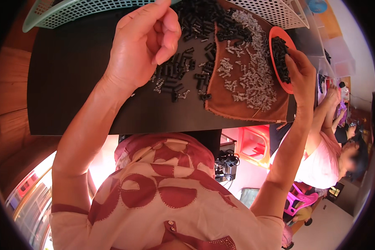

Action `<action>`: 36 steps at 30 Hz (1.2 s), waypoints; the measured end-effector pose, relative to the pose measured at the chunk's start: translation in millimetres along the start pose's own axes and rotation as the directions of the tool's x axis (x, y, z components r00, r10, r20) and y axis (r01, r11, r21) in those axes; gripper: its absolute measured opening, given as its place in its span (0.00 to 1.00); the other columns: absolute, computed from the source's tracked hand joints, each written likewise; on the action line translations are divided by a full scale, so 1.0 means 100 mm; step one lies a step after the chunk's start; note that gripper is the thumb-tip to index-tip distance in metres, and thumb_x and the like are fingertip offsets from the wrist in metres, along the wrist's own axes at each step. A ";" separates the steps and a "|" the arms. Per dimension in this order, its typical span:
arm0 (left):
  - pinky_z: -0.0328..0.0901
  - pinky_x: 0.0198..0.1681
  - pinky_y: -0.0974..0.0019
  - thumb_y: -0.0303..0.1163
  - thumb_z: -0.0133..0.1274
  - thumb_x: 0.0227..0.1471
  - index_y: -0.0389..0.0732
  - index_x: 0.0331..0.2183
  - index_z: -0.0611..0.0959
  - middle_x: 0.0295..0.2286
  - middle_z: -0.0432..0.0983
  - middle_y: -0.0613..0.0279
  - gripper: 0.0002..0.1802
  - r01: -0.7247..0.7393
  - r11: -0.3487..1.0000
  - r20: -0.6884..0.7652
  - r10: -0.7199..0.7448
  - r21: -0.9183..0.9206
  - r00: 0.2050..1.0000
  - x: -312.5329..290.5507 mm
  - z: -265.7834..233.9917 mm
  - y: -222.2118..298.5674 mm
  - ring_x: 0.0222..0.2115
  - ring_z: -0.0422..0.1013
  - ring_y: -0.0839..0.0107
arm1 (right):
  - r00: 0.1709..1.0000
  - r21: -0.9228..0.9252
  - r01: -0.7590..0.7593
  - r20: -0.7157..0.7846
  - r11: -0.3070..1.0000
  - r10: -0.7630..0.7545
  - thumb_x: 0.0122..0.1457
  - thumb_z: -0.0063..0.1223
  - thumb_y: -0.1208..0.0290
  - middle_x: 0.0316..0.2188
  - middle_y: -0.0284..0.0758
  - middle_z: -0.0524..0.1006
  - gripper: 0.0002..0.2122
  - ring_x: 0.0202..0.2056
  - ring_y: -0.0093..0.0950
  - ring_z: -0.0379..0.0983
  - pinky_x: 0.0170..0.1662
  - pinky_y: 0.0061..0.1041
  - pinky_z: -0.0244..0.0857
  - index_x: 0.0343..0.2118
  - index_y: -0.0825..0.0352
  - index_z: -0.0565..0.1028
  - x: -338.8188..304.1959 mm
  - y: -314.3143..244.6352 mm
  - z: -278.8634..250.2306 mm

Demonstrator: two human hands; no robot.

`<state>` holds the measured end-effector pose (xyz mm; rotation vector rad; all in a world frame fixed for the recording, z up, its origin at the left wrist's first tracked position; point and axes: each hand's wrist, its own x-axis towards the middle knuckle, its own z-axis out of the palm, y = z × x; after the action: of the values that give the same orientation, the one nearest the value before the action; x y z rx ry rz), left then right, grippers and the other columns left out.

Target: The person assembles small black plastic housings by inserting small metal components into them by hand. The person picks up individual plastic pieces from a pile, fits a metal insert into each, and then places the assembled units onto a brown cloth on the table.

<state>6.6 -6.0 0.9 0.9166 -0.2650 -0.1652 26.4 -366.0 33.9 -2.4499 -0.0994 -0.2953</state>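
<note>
My left hand (143,43) is raised over the dark table with its fingers curled and the tips of thumb and forefinger near the top edge; whatever they may hold is hidden. Below it lie loose small black plastic parts (173,75) with little metal springs among them. At the right, my right hand (301,73) reaches over the rim of an orange-red bowl (288,88), its bent fingertips down at the small dark pieces (280,58) inside. What those fingers pinch is too small to make out. Many small springs (254,77) are spread over a brown cloth (221,104) beside the bowl.
A pale green perforated basket (71,16) stands at the far left, a white one (275,12) at the far right. More black parts are heaped between them at the back. Right of me another person (321,158) sits with hands together. A red plastic stool (254,146) stands below the table edge.
</note>
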 end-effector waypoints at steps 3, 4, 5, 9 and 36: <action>0.51 0.14 0.73 0.42 0.39 0.65 0.40 0.24 0.74 0.16 0.67 0.63 0.21 0.043 0.996 -0.085 -0.049 -0.075 0.995 -0.06 -0.06 0.03 0.11 0.58 0.76 | 0.995 0.114 0.075 0.052 0.991 -0.081 0.59 0.55 0.75 0.27 0.29 0.76 0.10 0.27 0.14 0.67 0.31 0.17 0.62 0.43 0.70 0.76 -0.04 -0.29 0.27; 0.54 0.15 0.71 0.40 0.41 0.65 0.39 0.24 0.74 0.16 0.69 0.60 0.20 0.089 0.988 -0.171 -0.110 -0.128 0.979 -0.08 -0.07 0.04 0.11 0.61 0.72 | 0.986 0.141 0.132 0.080 0.981 -0.144 0.58 0.55 0.75 0.29 0.29 0.76 0.09 0.27 0.16 0.68 0.32 0.17 0.63 0.42 0.70 0.76 -0.04 -0.40 0.38; 0.54 0.15 0.71 0.40 0.41 0.65 0.39 0.24 0.74 0.16 0.69 0.60 0.20 0.088 0.989 -0.180 -0.109 -0.119 0.978 -0.08 -0.10 0.04 0.11 0.61 0.72 | 0.985 0.152 0.134 0.084 0.979 -0.148 0.58 0.55 0.75 0.29 0.29 0.76 0.09 0.27 0.16 0.68 0.32 0.17 0.63 0.42 0.70 0.76 -0.03 -0.53 0.48; 0.54 0.14 0.71 0.43 0.41 0.65 0.39 0.22 0.74 0.15 0.67 0.60 0.23 -0.001 0.994 -0.244 -0.026 -0.112 0.969 -0.03 -0.11 0.04 0.10 0.59 0.71 | 0.860 0.075 0.474 0.173 0.877 -0.480 0.57 0.53 0.77 0.29 0.37 0.73 0.06 0.28 0.33 0.72 0.33 0.26 0.66 0.37 0.68 0.76 0.14 -0.88 0.86; 0.57 0.14 0.79 0.48 0.47 0.62 0.39 0.27 0.80 0.19 0.74 0.67 0.22 0.182 0.958 0.009 -0.188 0.224 0.982 0.01 0.03 -0.02 0.15 0.67 0.83 | 0.859 0.514 0.444 -0.013 0.734 -0.511 0.53 0.58 0.85 0.28 0.28 0.69 0.08 0.23 0.13 0.61 0.25 0.12 0.55 0.36 0.70 0.76 -0.16 -1.25 1.05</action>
<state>6.0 -10.2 1.1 1.1626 -0.2278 -0.3275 12.1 -202.5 26.4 -1.8775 -0.7845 -0.2861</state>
